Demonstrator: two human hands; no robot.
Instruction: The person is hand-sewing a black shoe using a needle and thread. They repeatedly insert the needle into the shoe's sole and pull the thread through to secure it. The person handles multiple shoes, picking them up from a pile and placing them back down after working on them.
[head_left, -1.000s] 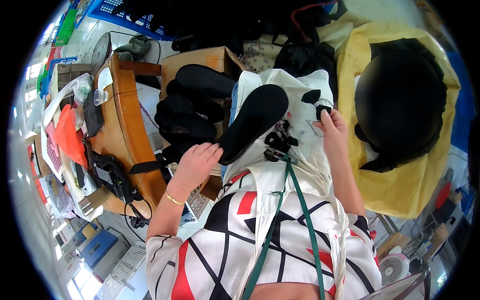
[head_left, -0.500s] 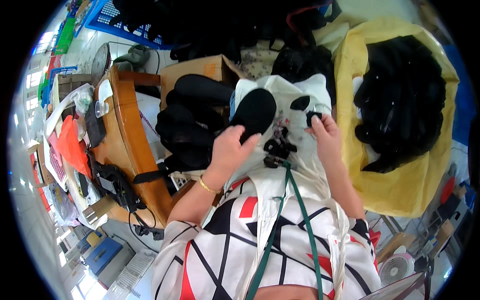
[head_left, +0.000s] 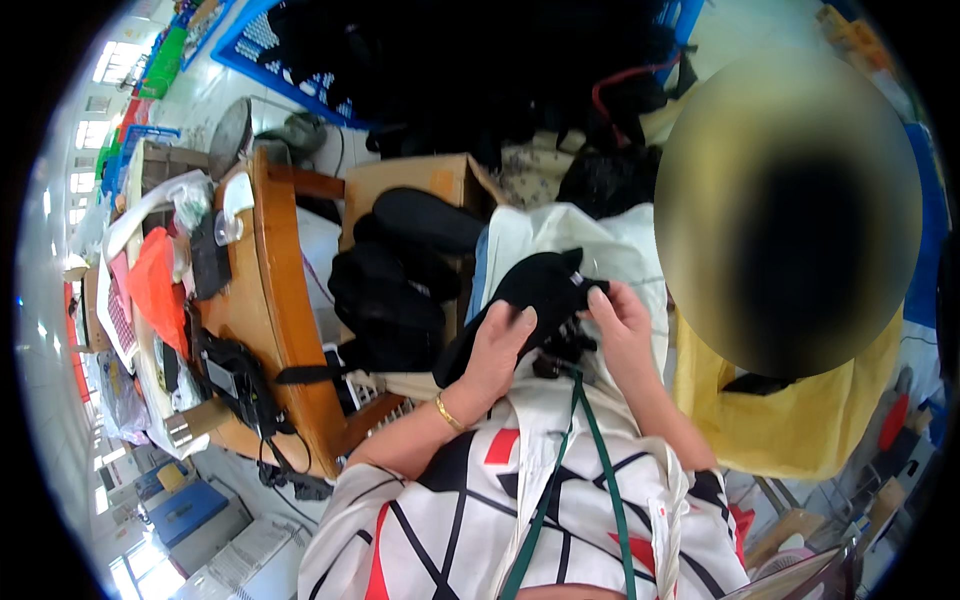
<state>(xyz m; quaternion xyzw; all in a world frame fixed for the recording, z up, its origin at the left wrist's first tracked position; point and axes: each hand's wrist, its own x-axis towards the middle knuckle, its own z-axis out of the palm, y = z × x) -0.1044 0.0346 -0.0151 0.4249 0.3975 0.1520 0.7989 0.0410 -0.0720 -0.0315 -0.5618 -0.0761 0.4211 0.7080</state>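
My left hand (head_left: 500, 345) is closed on a long black piece (head_left: 535, 290), rounded like a shoe sole, with its thumb lying on top. The piece slants from lower left to upper right over my lap, a pointed tab sticking up at its far end. At that end my right hand (head_left: 617, 318) pinches a black edge between thumb and fingers. Whether this edge belongs to the long piece or is a separate scrap, I cannot tell. A small white spot shows beside the fingertips. Below, black scraps (head_left: 570, 345) lie on white cloth (head_left: 628, 240) spread over my lap.
More black pieces (head_left: 390, 300) are heaped at my left by a cardboard box (head_left: 405, 180). A wooden table (head_left: 265, 300) stands further left. Beyond is a blue crate (head_left: 245, 55) with black goods. On the right sits a yellow sack (head_left: 800, 430), partly covered by a blurred patch.
My hands have come closer together. The long black piece has turned and tilted toward the right, and my right hand, earlier apart with a small black scrap, is now at its far end.
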